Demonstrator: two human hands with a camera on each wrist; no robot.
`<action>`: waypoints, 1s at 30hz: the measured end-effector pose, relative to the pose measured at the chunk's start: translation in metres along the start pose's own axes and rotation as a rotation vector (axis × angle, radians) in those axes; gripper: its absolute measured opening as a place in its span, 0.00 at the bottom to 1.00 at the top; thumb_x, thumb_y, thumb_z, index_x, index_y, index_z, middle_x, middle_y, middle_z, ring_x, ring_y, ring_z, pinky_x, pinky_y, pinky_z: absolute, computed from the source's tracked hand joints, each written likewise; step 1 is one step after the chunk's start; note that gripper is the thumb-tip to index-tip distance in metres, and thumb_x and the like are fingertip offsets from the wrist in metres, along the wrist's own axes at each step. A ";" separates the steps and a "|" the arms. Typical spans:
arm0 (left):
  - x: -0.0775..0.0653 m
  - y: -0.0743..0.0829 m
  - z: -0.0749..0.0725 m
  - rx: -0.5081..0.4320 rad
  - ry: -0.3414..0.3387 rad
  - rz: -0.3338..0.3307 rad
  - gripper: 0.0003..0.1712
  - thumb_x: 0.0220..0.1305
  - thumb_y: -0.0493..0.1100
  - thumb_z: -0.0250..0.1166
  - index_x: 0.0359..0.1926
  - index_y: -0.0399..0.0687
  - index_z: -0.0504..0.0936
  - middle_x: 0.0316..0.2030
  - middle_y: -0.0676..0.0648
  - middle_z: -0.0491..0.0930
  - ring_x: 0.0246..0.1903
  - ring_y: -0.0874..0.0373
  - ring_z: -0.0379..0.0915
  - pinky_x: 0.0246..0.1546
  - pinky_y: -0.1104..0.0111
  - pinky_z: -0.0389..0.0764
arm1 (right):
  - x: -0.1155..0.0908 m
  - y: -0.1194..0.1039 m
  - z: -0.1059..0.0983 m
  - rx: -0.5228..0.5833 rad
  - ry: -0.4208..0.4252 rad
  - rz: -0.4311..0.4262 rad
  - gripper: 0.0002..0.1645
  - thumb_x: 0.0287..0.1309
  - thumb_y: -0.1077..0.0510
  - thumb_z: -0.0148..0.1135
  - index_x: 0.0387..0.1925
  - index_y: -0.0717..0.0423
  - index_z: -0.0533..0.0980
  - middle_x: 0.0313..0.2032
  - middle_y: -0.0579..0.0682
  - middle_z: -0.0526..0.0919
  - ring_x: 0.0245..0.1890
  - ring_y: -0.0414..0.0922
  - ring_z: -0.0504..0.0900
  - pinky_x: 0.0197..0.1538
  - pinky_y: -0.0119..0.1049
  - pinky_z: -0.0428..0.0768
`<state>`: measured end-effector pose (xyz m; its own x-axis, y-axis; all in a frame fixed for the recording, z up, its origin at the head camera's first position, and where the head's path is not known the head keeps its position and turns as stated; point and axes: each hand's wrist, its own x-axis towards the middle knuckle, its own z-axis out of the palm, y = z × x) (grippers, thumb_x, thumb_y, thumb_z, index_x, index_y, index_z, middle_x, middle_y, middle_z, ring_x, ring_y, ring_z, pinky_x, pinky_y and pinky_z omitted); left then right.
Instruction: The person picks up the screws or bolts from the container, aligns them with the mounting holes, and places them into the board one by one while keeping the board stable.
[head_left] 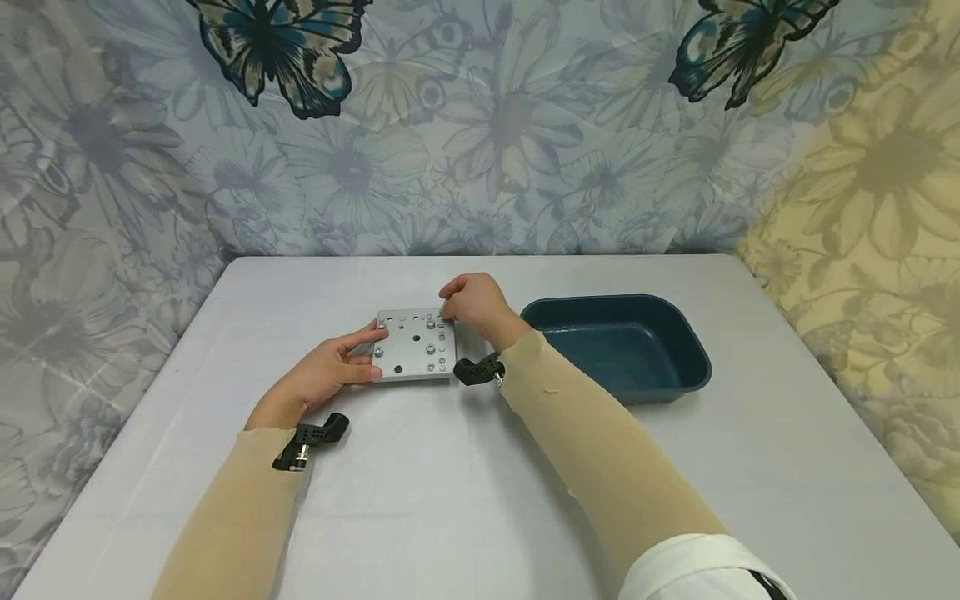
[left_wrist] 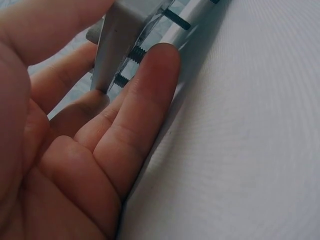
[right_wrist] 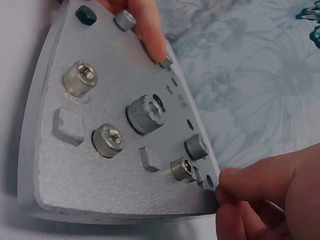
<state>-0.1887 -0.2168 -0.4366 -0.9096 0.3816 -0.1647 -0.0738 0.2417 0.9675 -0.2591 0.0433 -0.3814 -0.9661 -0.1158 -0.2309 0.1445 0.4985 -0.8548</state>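
A grey metal plate (head_left: 408,354) with holes, small raised pieces and several screws lies over the white table. Its left edge is in my left hand (head_left: 330,367), thumb at the near corner and a fingertip over the top face. In the left wrist view, threaded screw ends (left_wrist: 176,19) stick out from the plate's underside beside a finger. At the far right corner, the curled fingertips of my right hand (head_left: 480,304) meet the plate edge. Socket-head screws (right_wrist: 80,79) stand up from the face in the right wrist view. Anything small between the right fingertips is hidden.
A dark teal plastic bin (head_left: 622,342) stands right of the plate, partly behind my right forearm. A white cloth covers the table (head_left: 405,517). Close behind hangs a curtain (head_left: 517,142) with flowers and butterflies. A black wrist-camera mount (head_left: 322,431) sits on my left wrist.
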 end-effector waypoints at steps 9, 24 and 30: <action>0.000 0.000 0.001 -0.051 0.001 0.004 0.44 0.56 0.31 0.74 0.73 0.42 0.66 0.78 0.53 0.42 0.47 0.62 0.77 0.40 0.70 0.81 | 0.002 0.000 0.003 -0.220 0.050 -0.130 0.11 0.56 0.63 0.66 0.43 0.55 0.85 0.39 0.47 0.83 0.40 0.46 0.77 0.39 0.39 0.77; 0.001 -0.001 -0.001 -0.035 0.000 -0.002 0.44 0.56 0.34 0.75 0.73 0.44 0.67 0.78 0.53 0.42 0.52 0.61 0.76 0.44 0.71 0.79 | 0.013 -0.001 0.011 -0.394 -0.098 -0.245 0.19 0.67 0.56 0.59 0.57 0.50 0.81 0.51 0.46 0.81 0.49 0.44 0.75 0.54 0.40 0.73; 0.001 -0.002 -0.001 -0.036 -0.002 -0.013 0.45 0.56 0.35 0.76 0.73 0.45 0.67 0.78 0.54 0.42 0.54 0.60 0.75 0.46 0.71 0.79 | 0.015 0.000 0.013 -0.397 -0.123 -0.257 0.17 0.68 0.57 0.59 0.56 0.52 0.81 0.49 0.45 0.82 0.48 0.43 0.76 0.55 0.40 0.73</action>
<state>-0.1901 -0.2181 -0.4381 -0.9078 0.3802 -0.1771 -0.0999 0.2141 0.9717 -0.2712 0.0306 -0.3913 -0.9238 -0.3669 -0.1093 -0.2113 0.7268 -0.6535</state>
